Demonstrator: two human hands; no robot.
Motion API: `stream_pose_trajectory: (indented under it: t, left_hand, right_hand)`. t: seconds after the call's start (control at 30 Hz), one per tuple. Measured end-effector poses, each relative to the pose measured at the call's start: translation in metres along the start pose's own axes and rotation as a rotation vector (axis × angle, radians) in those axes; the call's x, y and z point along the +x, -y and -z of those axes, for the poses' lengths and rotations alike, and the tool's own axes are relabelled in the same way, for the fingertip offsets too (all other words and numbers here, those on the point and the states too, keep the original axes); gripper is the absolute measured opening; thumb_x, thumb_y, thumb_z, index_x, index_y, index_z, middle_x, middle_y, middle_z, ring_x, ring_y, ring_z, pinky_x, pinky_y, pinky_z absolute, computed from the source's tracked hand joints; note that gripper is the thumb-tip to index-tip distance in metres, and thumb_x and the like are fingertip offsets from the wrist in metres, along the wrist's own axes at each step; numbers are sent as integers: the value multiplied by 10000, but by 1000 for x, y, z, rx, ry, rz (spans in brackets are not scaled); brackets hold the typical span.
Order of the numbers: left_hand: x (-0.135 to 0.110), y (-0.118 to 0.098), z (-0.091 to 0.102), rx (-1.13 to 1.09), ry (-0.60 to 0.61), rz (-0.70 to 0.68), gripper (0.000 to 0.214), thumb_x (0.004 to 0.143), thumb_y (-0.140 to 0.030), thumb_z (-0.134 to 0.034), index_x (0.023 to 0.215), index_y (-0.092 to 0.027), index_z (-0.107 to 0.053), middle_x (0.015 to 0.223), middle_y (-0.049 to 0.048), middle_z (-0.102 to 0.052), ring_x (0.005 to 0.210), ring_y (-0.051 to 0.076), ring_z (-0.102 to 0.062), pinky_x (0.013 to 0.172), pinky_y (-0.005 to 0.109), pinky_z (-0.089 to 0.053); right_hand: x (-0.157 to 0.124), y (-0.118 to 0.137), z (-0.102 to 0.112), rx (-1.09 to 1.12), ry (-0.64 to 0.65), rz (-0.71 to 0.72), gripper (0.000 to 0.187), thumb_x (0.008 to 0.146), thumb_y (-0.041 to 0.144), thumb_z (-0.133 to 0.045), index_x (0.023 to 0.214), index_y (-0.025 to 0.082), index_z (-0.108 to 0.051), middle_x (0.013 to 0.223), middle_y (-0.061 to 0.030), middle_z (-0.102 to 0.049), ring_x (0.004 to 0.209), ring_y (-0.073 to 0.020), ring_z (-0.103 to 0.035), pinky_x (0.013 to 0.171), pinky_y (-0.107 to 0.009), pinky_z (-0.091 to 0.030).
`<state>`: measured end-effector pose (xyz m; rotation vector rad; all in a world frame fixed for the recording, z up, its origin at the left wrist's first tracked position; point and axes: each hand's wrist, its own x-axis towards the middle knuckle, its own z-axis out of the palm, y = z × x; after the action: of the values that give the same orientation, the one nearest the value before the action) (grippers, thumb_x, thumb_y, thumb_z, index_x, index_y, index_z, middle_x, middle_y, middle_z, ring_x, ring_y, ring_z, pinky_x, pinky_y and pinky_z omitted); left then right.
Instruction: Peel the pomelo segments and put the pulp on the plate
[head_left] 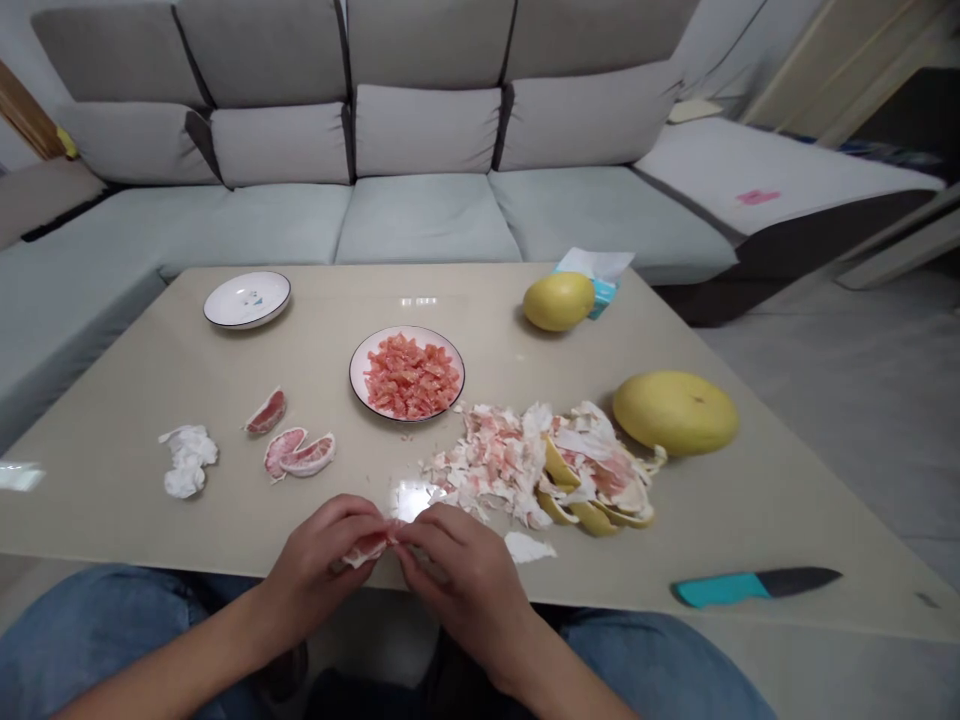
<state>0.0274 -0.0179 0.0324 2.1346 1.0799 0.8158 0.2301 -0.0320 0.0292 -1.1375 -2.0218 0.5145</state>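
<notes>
Near the table's front edge my left hand [326,555] grips a pink pomelo segment [367,548] with whitish membrane on it. My right hand [461,565] pinches the same segment at its right end, the fingertips of both hands almost meeting. Left of centre on the table lie loose pomelo segments [307,457], partly in their membrane, with another segment [268,412] just behind them. A white plate with a dark rim [358,392] bears a heap of pink pomelo flesh [411,375]. To its right spreads a pile of torn membrane [495,460] and yellow rind [592,515].
A teal-handled knife [754,585] lies by the front right edge. Two whole pomelos, one large [675,412] and one smaller [559,302], sit to the right, with a tissue pack [604,295] behind. Crumpled tissue [189,462] and another plate [247,300] are at left.
</notes>
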Motion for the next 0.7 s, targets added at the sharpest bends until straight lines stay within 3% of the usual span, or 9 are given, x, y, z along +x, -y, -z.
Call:
stream_pose_trajectory:
  t: [0.33, 0.47, 0.7]
  left_hand:
    - [1, -9, -7, -32, 15, -2, 234, 812, -125, -615, 1009, -247, -654, 904, 53, -670, 832, 175, -638, 726, 250, -520]
    - [-1, -10, -10, -22, 47, 0, 197, 810, -111, -598, 959, -236, -631, 867, 45, -638, 810, 170, -612, 705, 247, -500]
    - [2, -9, -4, -66, -21, 110, 115, 798, -129, -619, 868, -218, -600, 823, 42, -609, 762, 176, -586, 670, 266, -471]
  right_hand:
    - [-5, 4, -10, -187, -55, 15, 202, 821, 113, -490, 760, 200, -662, 668, -33, -648, 605, -161, -578, 561, -269, -387]
    - [-6, 4, -11, -115, -90, -41, 208, 796, 86, -484, 738, 201, -648, 650, -25, -646, 600, -148, -588, 567, -250, -406]
    - [4, -1, 9, 121, -113, -129, 151, 830, 129, -543, 842, 205, -673, 689, -23, -659, 605, -136, -593, 565, -235, -459]
